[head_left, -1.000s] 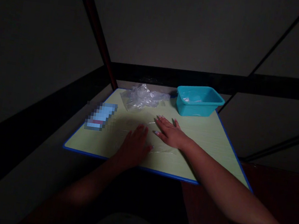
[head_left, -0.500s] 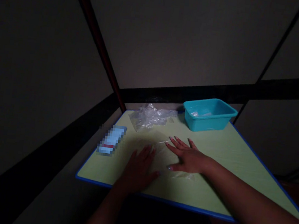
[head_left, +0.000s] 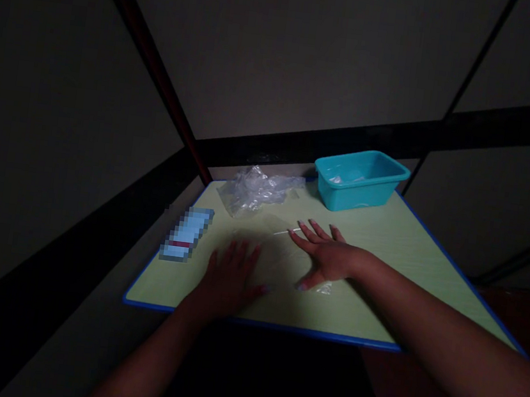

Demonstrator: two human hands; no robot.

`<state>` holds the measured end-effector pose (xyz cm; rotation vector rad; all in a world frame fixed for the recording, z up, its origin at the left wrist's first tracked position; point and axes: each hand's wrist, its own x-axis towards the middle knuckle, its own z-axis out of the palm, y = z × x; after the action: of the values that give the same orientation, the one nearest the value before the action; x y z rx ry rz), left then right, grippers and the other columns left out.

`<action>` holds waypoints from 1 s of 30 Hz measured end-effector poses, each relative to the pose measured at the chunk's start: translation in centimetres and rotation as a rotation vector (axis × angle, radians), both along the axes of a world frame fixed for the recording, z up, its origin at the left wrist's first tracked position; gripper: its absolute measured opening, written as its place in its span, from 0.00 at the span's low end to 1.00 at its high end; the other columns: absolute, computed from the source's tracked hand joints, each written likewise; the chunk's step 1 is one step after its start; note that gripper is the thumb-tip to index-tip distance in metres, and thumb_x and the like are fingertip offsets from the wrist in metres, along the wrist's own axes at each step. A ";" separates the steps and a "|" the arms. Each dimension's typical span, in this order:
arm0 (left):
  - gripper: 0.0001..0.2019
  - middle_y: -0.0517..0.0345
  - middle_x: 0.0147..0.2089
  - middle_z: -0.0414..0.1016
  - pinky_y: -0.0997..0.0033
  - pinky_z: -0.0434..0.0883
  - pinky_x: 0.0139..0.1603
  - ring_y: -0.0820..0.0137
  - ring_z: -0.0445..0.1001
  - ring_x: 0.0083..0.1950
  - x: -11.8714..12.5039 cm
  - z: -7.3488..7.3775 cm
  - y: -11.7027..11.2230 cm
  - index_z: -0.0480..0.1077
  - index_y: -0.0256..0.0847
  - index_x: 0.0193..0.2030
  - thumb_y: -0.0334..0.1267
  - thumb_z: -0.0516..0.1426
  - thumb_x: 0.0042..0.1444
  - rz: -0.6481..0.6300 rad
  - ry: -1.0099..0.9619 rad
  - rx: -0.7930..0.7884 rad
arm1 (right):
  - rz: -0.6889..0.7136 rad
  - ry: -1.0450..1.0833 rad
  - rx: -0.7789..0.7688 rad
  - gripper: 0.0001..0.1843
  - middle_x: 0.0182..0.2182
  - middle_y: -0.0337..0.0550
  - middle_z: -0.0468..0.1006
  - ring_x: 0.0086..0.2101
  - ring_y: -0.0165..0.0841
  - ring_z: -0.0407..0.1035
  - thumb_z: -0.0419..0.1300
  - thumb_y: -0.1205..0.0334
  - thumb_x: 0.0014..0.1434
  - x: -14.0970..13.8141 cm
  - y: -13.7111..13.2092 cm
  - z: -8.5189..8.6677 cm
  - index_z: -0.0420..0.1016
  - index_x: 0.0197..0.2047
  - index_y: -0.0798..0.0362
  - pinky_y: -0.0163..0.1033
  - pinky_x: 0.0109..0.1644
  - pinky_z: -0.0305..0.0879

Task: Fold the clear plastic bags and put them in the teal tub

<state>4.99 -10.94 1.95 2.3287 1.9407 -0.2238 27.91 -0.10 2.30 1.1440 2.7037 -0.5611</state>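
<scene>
Both hands lie flat on a thin clear plastic sheet or bag (head_left: 281, 262) spread on the pale green table (head_left: 384, 252). My left hand (head_left: 229, 278) rests palm down near the table's front edge, fingers spread. My right hand (head_left: 326, 254) lies palm down a little farther in, fingers stretched out toward the left, thumb apart. The sheet is hard to make out in the dim light; its edges show by the right fingertips and under the right thumb.
A crumpled heap of clear plastic bags (head_left: 256, 190) lies at the table's back. A teal plastic tub (head_left: 359, 179) stands at the back right. A blurred-out light blue flat thing (head_left: 186, 234) lies at the left edge. Dark walls surround the table.
My hands have slid apart a little over the sheet, the left one toward the left. The view has shifted, so the table sits differently in the picture.
</scene>
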 end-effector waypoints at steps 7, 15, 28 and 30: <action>0.38 0.35 0.74 0.37 0.37 0.48 0.67 0.51 0.36 0.74 5.9 -0.3 1.8 0.42 0.29 0.72 0.57 0.42 0.65 -0.131 -0.094 0.095 | 0.044 0.054 0.085 0.62 0.70 0.55 0.29 0.68 0.52 0.26 0.62 0.35 0.49 0.0 0.3 -0.7 0.31 0.72 0.52 0.70 0.63 0.22; 0.38 0.40 0.74 0.36 0.39 0.47 0.67 0.51 0.37 0.74 1.8 -1.5 2.0 0.40 0.34 0.73 0.57 0.45 0.64 -0.073 -0.094 0.064 | 0.008 -0.019 -0.018 0.67 0.71 0.54 0.29 0.67 0.56 0.23 0.67 0.35 0.41 0.2 -0.1 0.2 0.32 0.73 0.47 0.70 0.63 0.21; 0.44 0.38 0.74 0.29 0.36 0.42 0.67 0.50 0.32 0.74 -4.7 -0.8 0.2 0.38 0.41 0.73 0.58 0.53 0.58 -0.067 0.002 0.005 | 0.002 0.012 -0.005 0.68 0.70 0.57 0.26 0.66 0.59 0.21 0.69 0.39 0.40 0.1 -0.4 0.3 0.33 0.73 0.46 0.73 0.62 0.21; 0.40 0.39 0.74 0.29 0.38 0.43 0.67 0.52 0.32 0.74 -3.8 -0.5 0.8 0.38 0.42 0.73 0.55 0.51 0.61 -0.085 -0.020 0.022 | 0.025 0.033 0.013 0.67 0.70 0.56 0.25 0.67 0.58 0.21 0.68 0.38 0.42 0.1 -0.3 0.0 0.32 0.73 0.47 0.73 0.61 0.21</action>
<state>1.17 -10.17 1.50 2.4200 1.8469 -0.1860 27.97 -0.41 2.32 1.1118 2.7490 -0.5643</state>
